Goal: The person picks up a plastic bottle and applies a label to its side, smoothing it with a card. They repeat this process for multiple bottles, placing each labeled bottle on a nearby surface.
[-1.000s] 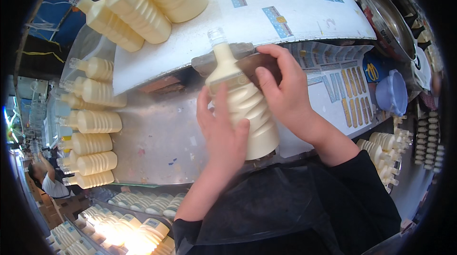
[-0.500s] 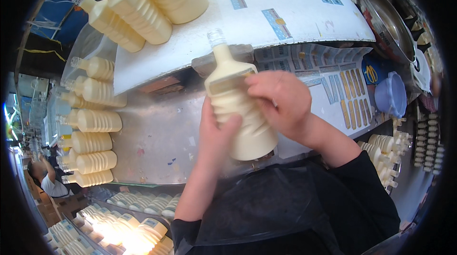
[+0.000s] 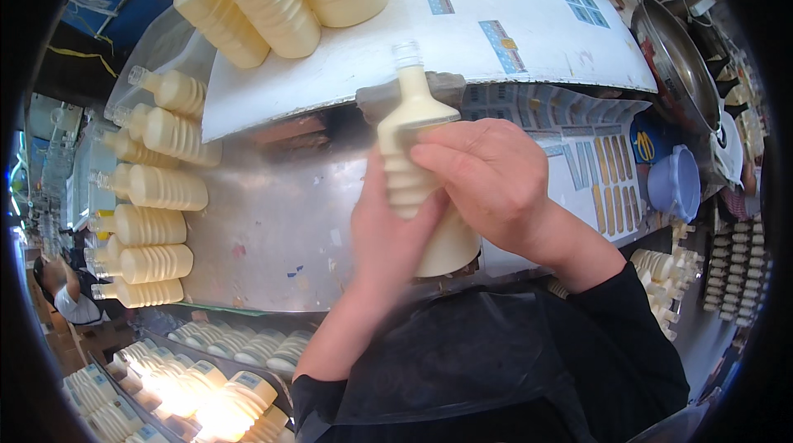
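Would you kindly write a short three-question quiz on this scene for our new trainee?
1. Multiple choice: where on the cream bottle are the fingertips of the right hand?
A) base
B) upper front
C) clear mouth

2. True or false: the left hand is on the left side of the cream bottle.

3. Fill in the colour: a ___ basin is at the picture's right.

Key: 1. B; 2. true; 3. light purple.
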Demonstrator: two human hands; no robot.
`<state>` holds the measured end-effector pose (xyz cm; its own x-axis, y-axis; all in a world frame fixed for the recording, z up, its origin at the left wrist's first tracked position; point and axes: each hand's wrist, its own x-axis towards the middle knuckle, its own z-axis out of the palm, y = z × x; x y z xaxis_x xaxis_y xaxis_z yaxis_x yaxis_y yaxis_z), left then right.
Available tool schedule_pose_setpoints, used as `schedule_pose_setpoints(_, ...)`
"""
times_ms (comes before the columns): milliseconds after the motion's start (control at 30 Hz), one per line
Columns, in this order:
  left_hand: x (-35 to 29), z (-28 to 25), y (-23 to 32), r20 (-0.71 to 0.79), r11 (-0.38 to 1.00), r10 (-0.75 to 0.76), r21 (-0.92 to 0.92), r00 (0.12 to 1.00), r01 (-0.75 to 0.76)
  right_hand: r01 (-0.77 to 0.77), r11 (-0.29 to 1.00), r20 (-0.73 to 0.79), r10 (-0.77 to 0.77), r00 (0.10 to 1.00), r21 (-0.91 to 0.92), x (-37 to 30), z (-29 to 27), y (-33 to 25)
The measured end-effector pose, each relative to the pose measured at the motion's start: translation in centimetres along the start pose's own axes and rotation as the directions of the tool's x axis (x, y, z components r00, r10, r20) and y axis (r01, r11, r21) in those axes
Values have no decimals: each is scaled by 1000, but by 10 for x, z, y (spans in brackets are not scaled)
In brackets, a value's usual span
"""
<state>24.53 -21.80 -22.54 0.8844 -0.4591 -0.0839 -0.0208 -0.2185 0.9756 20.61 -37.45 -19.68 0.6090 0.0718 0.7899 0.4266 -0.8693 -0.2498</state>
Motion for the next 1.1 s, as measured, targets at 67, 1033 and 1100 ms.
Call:
schedule_pose_setpoints(67,1,-1,-4,5,1000,27,-1,1000,-27,23,998,64,-27,998,62,3,2,-2)
schedule_pose_setpoints(1033,54,-4,-22,-13,762,-152,-638,988,109,92,988,7,-92,996,-127,6,-8,9)
schedule_pose_setpoints(1100,55,-4,-22,-7,711,-195,-690,981,136,129,988,89,-122,989,-82,5,1,-2)
